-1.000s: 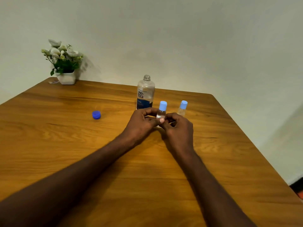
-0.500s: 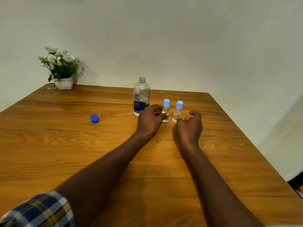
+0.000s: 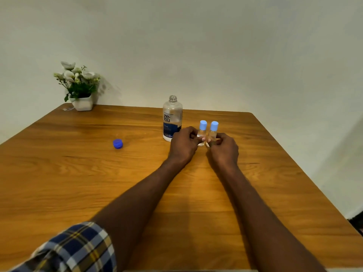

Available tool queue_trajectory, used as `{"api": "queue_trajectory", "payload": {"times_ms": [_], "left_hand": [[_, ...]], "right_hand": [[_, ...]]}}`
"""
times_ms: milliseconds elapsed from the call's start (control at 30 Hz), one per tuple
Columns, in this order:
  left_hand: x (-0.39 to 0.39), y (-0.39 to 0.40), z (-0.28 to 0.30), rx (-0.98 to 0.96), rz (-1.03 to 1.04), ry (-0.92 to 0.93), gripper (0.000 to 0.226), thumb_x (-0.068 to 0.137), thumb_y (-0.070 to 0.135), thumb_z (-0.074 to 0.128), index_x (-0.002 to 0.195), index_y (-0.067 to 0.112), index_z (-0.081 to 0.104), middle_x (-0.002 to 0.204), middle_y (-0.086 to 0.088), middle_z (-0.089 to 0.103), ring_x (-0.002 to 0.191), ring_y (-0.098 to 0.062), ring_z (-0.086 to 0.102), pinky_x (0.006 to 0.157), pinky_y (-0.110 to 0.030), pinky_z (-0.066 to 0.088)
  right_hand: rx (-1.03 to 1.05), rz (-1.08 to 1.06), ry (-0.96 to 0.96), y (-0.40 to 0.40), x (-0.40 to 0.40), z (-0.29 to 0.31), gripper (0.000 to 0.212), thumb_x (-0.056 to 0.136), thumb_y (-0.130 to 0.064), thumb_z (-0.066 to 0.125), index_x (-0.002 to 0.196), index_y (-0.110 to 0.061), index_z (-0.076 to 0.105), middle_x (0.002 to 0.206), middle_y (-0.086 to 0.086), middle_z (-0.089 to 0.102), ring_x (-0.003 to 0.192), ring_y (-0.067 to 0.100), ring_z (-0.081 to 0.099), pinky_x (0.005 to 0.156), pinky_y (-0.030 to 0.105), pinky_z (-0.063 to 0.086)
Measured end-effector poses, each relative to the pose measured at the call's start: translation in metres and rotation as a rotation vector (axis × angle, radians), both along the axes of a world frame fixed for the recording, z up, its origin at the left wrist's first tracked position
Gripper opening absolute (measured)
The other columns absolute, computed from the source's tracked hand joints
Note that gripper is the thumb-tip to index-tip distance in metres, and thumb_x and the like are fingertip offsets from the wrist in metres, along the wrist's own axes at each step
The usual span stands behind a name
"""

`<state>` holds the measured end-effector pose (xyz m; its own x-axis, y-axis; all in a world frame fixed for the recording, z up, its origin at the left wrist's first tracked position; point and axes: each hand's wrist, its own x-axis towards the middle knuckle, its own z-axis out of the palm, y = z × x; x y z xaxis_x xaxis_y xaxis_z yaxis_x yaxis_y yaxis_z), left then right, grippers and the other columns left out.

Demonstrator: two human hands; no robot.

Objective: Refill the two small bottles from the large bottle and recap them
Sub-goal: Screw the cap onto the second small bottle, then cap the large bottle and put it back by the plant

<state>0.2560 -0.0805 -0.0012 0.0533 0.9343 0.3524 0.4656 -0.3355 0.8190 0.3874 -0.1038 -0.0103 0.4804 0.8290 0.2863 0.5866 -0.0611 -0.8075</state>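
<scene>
Since half a second ago the right hand (image 3: 223, 149) has closed in, so both it and the left hand (image 3: 182, 146) now pinch the capped small bottles (image 3: 202, 134) beside the large bottle (image 3: 172, 119) (light, slick plastic, probably best gripped low on the body).

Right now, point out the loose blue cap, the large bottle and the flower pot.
Loose blue cap (image 3: 117, 143), head view, on its top face.
Large bottle (image 3: 172, 122), head view, on its label; its neck is uncapped.
Flower pot (image 3: 82, 104), head view, on its white front wall.
</scene>
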Motion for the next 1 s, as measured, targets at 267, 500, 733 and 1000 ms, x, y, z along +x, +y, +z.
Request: {"api": "queue_trajectory", "payload": {"times_ms": [267, 500, 733, 1000], "left_hand": [[0.0, -0.007, 0.003, -0.019, 0.003, 0.042, 0.031, 0.089, 0.032, 0.08, 0.113, 0.014, 0.074, 0.099, 0.001, 0.076, 0.09, -0.014, 0.07, 0.084, -0.045, 0.06], [-0.006, -0.036, 0.002, -0.083, 0.061, 0.067, 0.05, 0.089, 0.025, 0.082, 0.134, 0.015, 0.063, 0.121, -0.003, 0.071, 0.113, -0.017, 0.066, 0.098, -0.038, 0.056], [-0.085, -0.092, 0.0, -0.028, 0.221, 0.041, 0.012, 0.097, 0.018, 0.07, 0.108, 0.022, 0.072, 0.101, 0.01, 0.069, 0.092, -0.004, 0.063, 0.076, -0.017, 0.05], [-0.228, -0.065, 0.005, 0.05, 0.534, 0.173, 0.037, 0.088, -0.001, 0.058, 0.121, 0.013, 0.067, 0.124, -0.005, 0.063, 0.116, -0.024, 0.058, 0.093, -0.031, 0.045]], "right_hand": [[-0.036, -0.016, 0.028, -0.013, -0.005, 0.006, 0.079, 0.081, -0.029, 0.085, 0.147, -0.01, 0.047, 0.131, 0.011, 0.063, 0.117, 0.027, 0.063, 0.097, 0.044, 0.053], [0.034, -0.002, 0.111, -0.043, -0.012, 0.014, 0.03, 0.089, -0.011, 0.073, 0.112, -0.015, 0.054, 0.085, -0.001, 0.064, 0.078, 0.019, 0.065, 0.066, 0.032, 0.048], [0.097, 0.315, 0.036, -0.068, -0.037, 0.018, 0.014, 0.095, -0.02, 0.073, 0.095, -0.029, 0.063, 0.081, -0.005, 0.067, 0.069, 0.007, 0.062, 0.061, 0.026, 0.05], [0.115, 0.664, -0.275, -0.07, -0.107, 0.018, 0.014, 0.095, -0.03, 0.072, 0.106, -0.035, 0.063, 0.086, -0.012, 0.062, 0.078, 0.007, 0.059, 0.065, 0.029, 0.052]]}}
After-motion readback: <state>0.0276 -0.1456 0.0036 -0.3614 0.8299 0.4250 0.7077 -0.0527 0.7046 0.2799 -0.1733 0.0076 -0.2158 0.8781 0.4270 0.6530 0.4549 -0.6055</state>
